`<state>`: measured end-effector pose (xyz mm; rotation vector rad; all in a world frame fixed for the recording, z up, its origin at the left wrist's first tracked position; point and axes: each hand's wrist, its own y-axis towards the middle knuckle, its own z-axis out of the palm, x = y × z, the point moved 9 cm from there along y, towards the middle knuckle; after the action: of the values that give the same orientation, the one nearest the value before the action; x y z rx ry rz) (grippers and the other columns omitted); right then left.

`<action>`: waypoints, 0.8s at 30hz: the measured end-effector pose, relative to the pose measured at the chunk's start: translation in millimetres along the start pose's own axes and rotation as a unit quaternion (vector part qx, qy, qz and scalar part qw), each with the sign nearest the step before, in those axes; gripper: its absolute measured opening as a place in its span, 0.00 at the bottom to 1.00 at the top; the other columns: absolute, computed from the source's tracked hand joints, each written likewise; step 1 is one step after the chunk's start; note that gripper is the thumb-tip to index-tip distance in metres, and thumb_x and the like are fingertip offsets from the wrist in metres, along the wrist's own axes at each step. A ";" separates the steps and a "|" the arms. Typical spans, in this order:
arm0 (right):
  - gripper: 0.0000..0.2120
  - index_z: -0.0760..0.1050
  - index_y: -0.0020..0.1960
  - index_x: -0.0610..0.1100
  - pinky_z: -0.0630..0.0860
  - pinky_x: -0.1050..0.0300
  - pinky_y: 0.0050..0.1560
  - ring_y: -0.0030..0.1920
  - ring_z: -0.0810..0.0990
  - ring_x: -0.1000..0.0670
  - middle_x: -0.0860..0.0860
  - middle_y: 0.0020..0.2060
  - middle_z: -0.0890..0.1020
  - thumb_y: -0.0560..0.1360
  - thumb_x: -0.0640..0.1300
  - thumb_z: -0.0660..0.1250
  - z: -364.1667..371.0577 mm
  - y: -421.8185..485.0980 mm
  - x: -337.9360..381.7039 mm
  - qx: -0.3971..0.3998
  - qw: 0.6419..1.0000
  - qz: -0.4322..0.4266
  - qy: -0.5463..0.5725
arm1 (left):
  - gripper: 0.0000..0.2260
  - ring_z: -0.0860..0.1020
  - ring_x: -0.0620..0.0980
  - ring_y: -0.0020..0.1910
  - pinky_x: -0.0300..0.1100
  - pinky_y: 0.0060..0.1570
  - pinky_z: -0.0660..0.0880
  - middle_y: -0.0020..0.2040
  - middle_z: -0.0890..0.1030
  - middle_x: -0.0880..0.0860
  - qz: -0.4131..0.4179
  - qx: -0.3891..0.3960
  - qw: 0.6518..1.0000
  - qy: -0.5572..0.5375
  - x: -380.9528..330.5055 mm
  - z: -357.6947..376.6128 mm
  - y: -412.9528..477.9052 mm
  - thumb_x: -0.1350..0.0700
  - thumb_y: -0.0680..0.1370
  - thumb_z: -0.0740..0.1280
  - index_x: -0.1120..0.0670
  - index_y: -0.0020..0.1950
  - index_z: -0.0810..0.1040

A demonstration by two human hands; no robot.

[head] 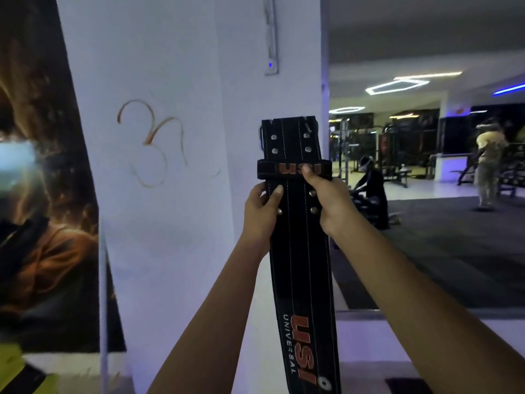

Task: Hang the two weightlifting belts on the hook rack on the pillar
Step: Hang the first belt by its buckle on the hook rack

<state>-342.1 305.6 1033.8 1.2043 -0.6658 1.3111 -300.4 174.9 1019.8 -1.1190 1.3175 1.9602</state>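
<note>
A black weightlifting belt (295,251) with orange "USI" lettering and metal rivets hangs upright in front of the white pillar (170,194). My left hand (261,211) grips its left edge just below the keeper loop. My right hand (326,200) holds the right edge, thumb on the loop. The belt's buckle end is at the top, its long tail drops out of the frame's bottom. High on the pillar is a pale metal strip (271,38) that may be the hook rack; no hooks are clear. Only one belt is in view.
A dark poster (37,194) covers the wall to the left of the pillar. To the right the gym floor opens up, with a crouching person in black (372,191), a standing person in yellow (488,163) and machines at the back.
</note>
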 end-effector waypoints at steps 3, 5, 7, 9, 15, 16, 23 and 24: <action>0.13 0.71 0.54 0.46 0.76 0.54 0.45 0.43 0.78 0.51 0.51 0.43 0.79 0.75 0.53 0.65 -5.9 -0.8 5.7 -0.036 0.999 -0.004 -0.001 | 0.12 0.81 0.49 0.47 0.39 0.44 0.78 0.48 0.82 0.51 0.044 0.001 0.999 -0.001 -34.1 21.7 12.7 0.56 0.79 0.62 0.57 0.61 0.75; 0.12 0.72 0.55 0.43 0.79 0.51 0.48 0.44 0.79 0.49 0.48 0.46 0.80 0.75 0.47 0.66 -9.6 -4.8 12.2 -0.073 0.996 -0.024 0.044 | 0.12 0.82 0.50 0.49 0.39 0.46 0.78 0.51 0.82 0.53 0.069 0.004 0.998 0.011 -45.0 29.8 14.8 0.56 0.79 0.62 0.57 0.61 0.75; 0.11 0.74 0.56 0.40 0.78 0.56 0.41 0.40 0.79 0.50 0.48 0.43 0.80 0.75 0.41 0.66 -4.7 -5.3 26.1 -0.067 0.994 -0.038 0.081 | 0.13 0.82 0.50 0.52 0.41 0.49 0.78 0.54 0.82 0.54 0.091 -0.002 0.996 0.025 -53.9 29.3 13.5 0.55 0.79 0.62 0.56 0.63 0.74; 0.10 0.75 0.55 0.39 0.78 0.57 0.40 0.39 0.79 0.49 0.48 0.41 0.80 0.74 0.39 0.67 -2.3 -2.8 41.6 -0.064 0.993 -0.051 0.089 | 0.14 0.82 0.50 0.52 0.41 0.50 0.79 0.55 0.82 0.54 0.099 0.005 0.995 0.027 -52.6 24.1 8.3 0.54 0.79 0.62 0.55 0.63 0.73; 0.03 0.76 0.41 0.47 0.76 0.42 0.59 0.53 0.80 0.43 0.47 0.46 0.80 0.74 0.43 0.67 -5.3 15.5 62.1 -0.039 0.997 -0.036 0.061 | 0.07 0.83 0.48 0.44 0.37 0.40 0.78 0.45 0.83 0.51 0.037 0.085 0.994 0.054 -24.2 17.6 -16.9 0.52 0.79 0.63 0.52 0.51 0.78; 0.03 0.77 0.41 0.47 0.77 0.41 0.58 0.52 0.80 0.43 0.47 0.45 0.81 0.74 0.43 0.67 -3.7 18.0 63.5 -0.028 0.997 -0.035 0.067 | 0.07 0.82 0.48 0.44 0.38 0.41 0.78 0.45 0.83 0.51 0.038 0.081 0.995 0.050 -32.9 17.8 -9.9 0.52 0.79 0.63 0.52 0.51 0.79; 0.04 0.78 0.39 0.46 0.79 0.44 0.54 0.51 0.82 0.44 0.46 0.46 0.82 0.74 0.42 0.68 12.0 24.2 84.0 0.003 0.994 -0.060 0.088 | 0.07 0.84 0.50 0.46 0.41 0.46 0.81 0.47 0.85 0.51 0.035 0.106 0.994 0.000 -47.3 27.2 -6.8 0.52 0.77 0.65 0.50 0.52 0.79; 0.04 0.78 0.40 0.46 0.79 0.44 0.55 0.52 0.82 0.44 0.47 0.46 0.82 0.73 0.42 0.68 12.0 23.9 85.7 0.001 0.994 -0.063 0.088 | 0.07 0.84 0.50 0.48 0.40 0.47 0.80 0.48 0.85 0.51 0.015 0.112 0.994 0.009 -29.3 22.9 -15.8 0.52 0.76 0.66 0.50 0.52 0.79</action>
<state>-344.0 321.4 1122.2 1.0994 -0.4542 1.2948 -280.7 202.9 1041.3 -1.0152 1.5286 1.7728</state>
